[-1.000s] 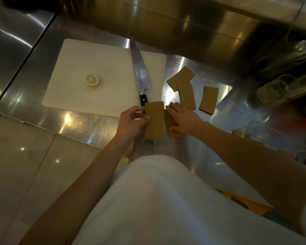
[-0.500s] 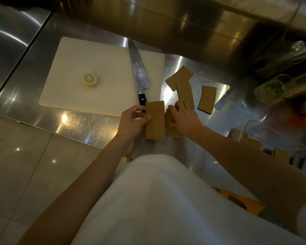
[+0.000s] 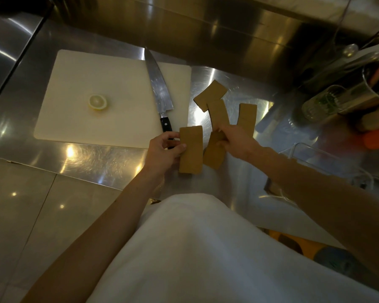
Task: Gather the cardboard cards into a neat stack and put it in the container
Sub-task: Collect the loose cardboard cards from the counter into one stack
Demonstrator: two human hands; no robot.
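The left hand [image 3: 164, 153] holds one cardboard card [image 3: 190, 149] upright by its long edge, thumb on the face and fingers curled behind, just off the near right corner of the white cutting board [image 3: 101, 92]. The right hand [image 3: 236, 141] pinches the top of a second card [image 3: 213, 153], which tilts beside the first and touches it. Three more cards lie flat on the steel counter [image 3: 53, 158] to the right of the board: an angled card [image 3: 210, 95], a middle card [image 3: 218, 114] overlapping it, and a far-right card [image 3: 246, 118] apart from both. A clear container [image 3: 302, 149] stands farther right of the board, near the right forearm. On the board rest a knife [image 3: 160, 92] and a lemon half [image 3: 97, 102].
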